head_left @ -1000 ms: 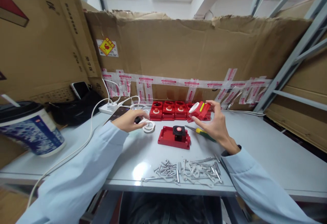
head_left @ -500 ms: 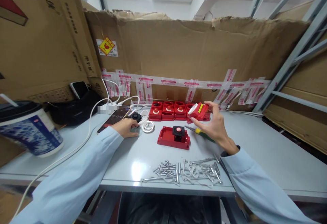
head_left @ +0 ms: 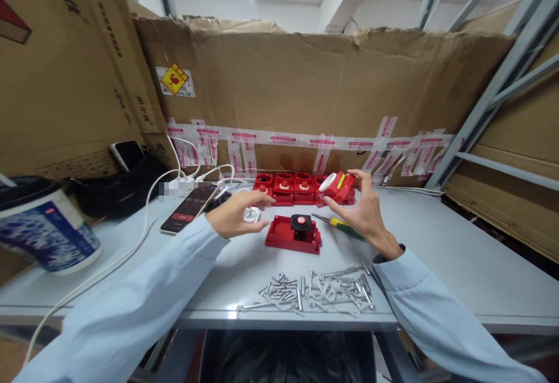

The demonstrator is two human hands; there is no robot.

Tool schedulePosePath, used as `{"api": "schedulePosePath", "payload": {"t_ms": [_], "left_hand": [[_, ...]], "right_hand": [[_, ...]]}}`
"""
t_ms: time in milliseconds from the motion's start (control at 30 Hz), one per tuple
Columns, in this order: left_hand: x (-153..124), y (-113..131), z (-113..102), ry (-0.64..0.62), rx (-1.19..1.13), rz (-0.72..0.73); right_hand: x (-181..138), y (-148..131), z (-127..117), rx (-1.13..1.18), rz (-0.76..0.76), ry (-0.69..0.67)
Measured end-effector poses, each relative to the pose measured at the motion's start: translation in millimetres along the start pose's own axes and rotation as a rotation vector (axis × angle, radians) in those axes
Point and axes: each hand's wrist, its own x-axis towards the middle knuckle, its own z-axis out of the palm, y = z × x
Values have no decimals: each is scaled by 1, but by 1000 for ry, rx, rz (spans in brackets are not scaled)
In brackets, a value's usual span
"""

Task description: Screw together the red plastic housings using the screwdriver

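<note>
My right hand [head_left: 369, 214] grips a red plastic cover [head_left: 345, 183] with a white ring and a yellow label, tilted above the table. Fingers apart and holding nothing, my left hand [head_left: 236, 215] hovers over the white rings [head_left: 252, 215], partly hiding them. Between my hands lies a red open box base [head_left: 279, 234], with a black switch block [head_left: 301, 227] with a round red-and-white top at its right end. Behind it stands a row of red button boxes [head_left: 285, 188]. A yellow-and-green screwdriver [head_left: 345, 227] lies under my right hand.
Loose screws [head_left: 282, 290] and bagged screws [head_left: 340, 290] lie near the table's front edge. To the left are a phone [head_left: 181, 214], a white power strip [head_left: 183, 184] with cables, a black bag [head_left: 113, 191] and a large cup [head_left: 52, 226]. Cardboard [head_left: 279, 86] walls the back.
My left hand has moved right, away from the black part by the phone, and its fingers have spread. My right hand still holds the red cover. The view has shifted slightly.
</note>
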Motion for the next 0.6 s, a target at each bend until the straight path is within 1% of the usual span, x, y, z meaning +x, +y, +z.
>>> {"api": "schedulePosePath", "payload": {"t_ms": [67,133,267,367,600], "left_hand": [[18,15,14,29,-85,80],[34,23,29,13,-137,119],[50,21,49,-40,-145,138],[52,18,54,-72,-150,132],[52,17,54,-96,-166,111]], "right_hand": [[0,-1,-1,16,9,5],[1,-2,-3,22,11,5],[1,-1,-4,21,-4,6],[1,1,-3,24,-13,-7],[0,3,-1,11,-7,-18]]}}
